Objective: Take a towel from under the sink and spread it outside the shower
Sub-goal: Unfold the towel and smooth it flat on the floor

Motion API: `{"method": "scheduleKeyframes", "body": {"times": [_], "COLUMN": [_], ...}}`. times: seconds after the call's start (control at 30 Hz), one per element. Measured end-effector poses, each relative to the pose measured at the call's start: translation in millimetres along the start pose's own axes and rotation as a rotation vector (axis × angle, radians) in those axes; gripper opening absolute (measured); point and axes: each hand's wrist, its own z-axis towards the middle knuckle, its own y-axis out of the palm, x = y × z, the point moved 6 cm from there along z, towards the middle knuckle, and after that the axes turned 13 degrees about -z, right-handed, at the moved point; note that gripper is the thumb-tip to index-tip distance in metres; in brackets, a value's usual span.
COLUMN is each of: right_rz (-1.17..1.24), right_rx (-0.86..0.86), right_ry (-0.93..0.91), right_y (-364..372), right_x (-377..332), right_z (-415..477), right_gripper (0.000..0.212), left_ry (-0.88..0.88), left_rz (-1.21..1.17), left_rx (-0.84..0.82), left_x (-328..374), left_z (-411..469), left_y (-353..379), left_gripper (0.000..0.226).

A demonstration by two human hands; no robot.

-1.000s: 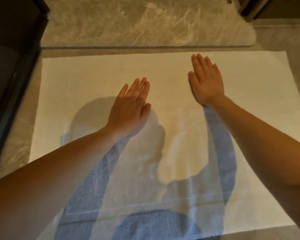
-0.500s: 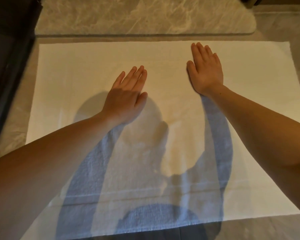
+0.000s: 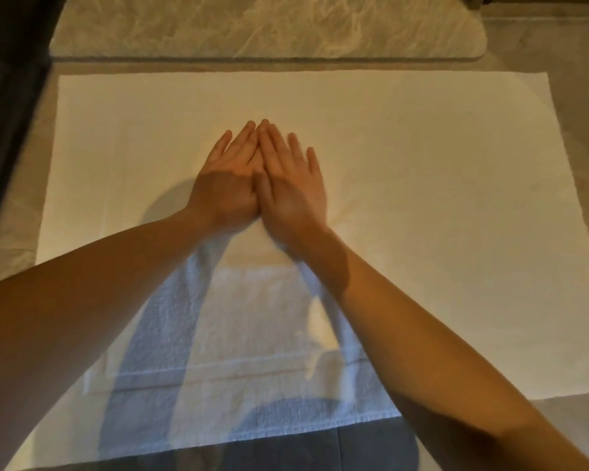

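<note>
A white towel [image 3: 422,185] lies spread flat on the floor, filling most of the view. My left hand [image 3: 227,178] and my right hand [image 3: 291,185] rest palm down on its middle, side by side and touching at the index fingers. Both hands are flat with fingers extended and hold nothing. My forearms and their shadows cover the near part of the towel.
A grey marbled bath mat [image 3: 266,25] lies just beyond the towel's far edge. A dark frame [image 3: 11,107] runs along the left side. Grey floor tile [image 3: 578,419] shows at the right and near edges.
Both hands slid inward across the towel from wide apart until they met at its middle. The right hand also came nearer to me.
</note>
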Motion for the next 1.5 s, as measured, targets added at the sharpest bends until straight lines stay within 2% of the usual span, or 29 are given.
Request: {"method": "scheduleKeyframes", "body": {"times": [0.1, 0.23, 0.43, 0.63, 0.87, 0.97, 1.07, 1.13, 1.2, 1.3, 1.4, 1.5], "right_rz": [-0.156, -0.204, -0.203, -0.235, -0.234, -0.238, -0.238, -0.246, -0.243, -0.250, -0.250, -0.247], "right_rx": [0.004, 0.026, 0.017, 0.007, -0.008, -0.009, -0.010, -0.001, 0.002, -0.001, -0.014, -0.024], "right_ry": [0.116, 0.243, 0.257, 0.255, 0.253, 0.249, 0.254, 0.252, 0.254, 0.252, 0.249, 0.241], "right_y": [2, -10, -12, -13, -15, -13, -13, -11, -12, -13, -13, -14], "right_x": [59, 135, 141, 141, 141, 141, 143, 141, 142, 143, 142, 140], "right_z": [-10, -34, -37, -35, -37, -35, -36, -36, -36, -36, -36, -37], "right_gripper": [0.058, 0.060, 0.059, 0.062, 0.060, 0.061, 0.063, 0.063, 0.063, 0.063, 0.062, 0.061], "left_ry": [-0.030, -0.027, -0.082, 0.338, 0.330, 0.473, 0.619, 0.733, 0.786, 0.698, 0.534, 0.328], "left_rz": [-0.019, -0.015, -0.030, -0.007, 0.015, -0.020, -0.104, -0.087, -0.049, -0.139, -0.002, 0.104], "left_rx": [0.025, 0.009, -0.109, -0.296, -0.356, -0.401, -0.531, -0.613, -0.616, -0.578, -0.349, -0.248], "left_x": [0, -1, 2, 79, 84, 111, 154, 176, 184, 169, 115, 49], "left_z": [1, 0, 3, -37, -46, -74, -126, -161, -173, -145, -83, -51], "left_y": [-1, 0, 0, 32, 32, 44, 58, 63, 64, 48, 21, -7], "left_gripper": [0.057, 0.056, 0.059, 0.062, 0.064, 0.063, 0.063, 0.063, 0.063, 0.062, 0.059, 0.056]}}
